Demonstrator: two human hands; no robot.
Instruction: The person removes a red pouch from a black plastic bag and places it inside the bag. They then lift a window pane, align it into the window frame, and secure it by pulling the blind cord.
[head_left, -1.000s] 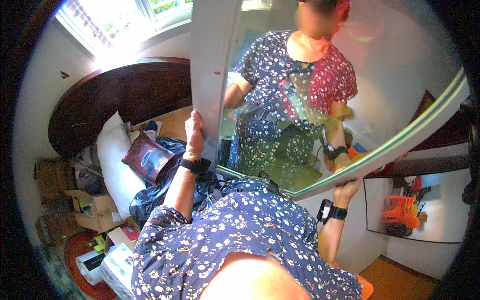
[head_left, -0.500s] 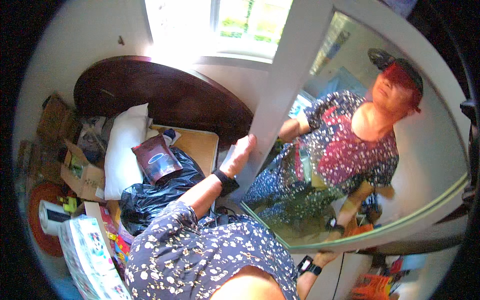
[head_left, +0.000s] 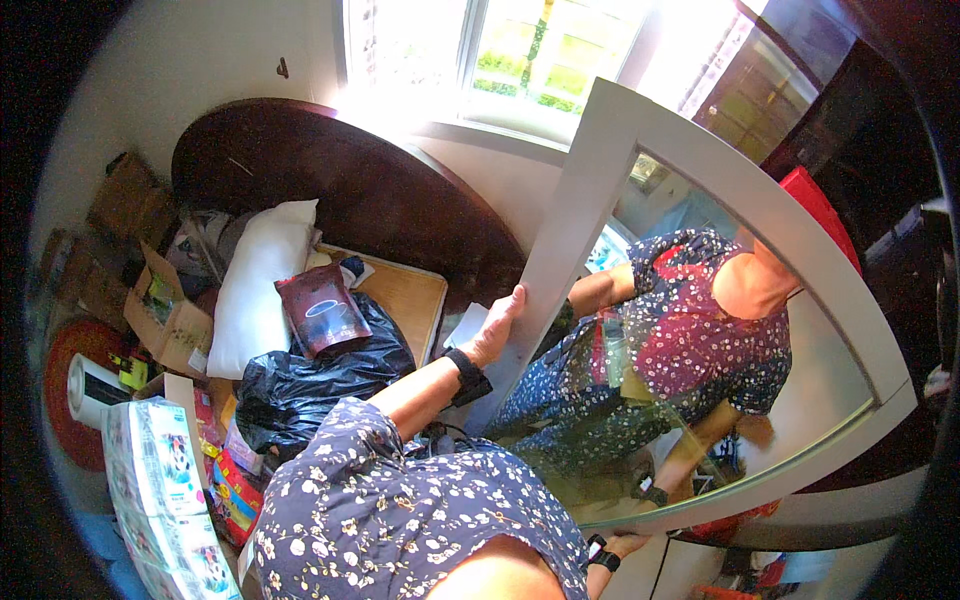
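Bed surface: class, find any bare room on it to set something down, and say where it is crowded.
One free patch: the bare wooden board, bordered by the dark headboard, the black bag and the left hand gripping the white-framed mirror. Crowded: the pillow, maroon pouch and boxes to the left.

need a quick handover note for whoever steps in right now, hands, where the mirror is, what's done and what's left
Left hand: flat on the outer edge of the white frame of the mirror, fingers pointing up, gripping the side rail.
Right hand: under the lower frame edge, only partly in view at the bottom of the picture; it seems to support the mirror from below.
Mirror: large, white-framed, held tilted in front of the person, beside the dark wooden headboard and below the window.
Done: mirror is off the ground and carried in both hands.
Left: it has not been set down anywhere; the black bag and pillow lie on the bed close by.
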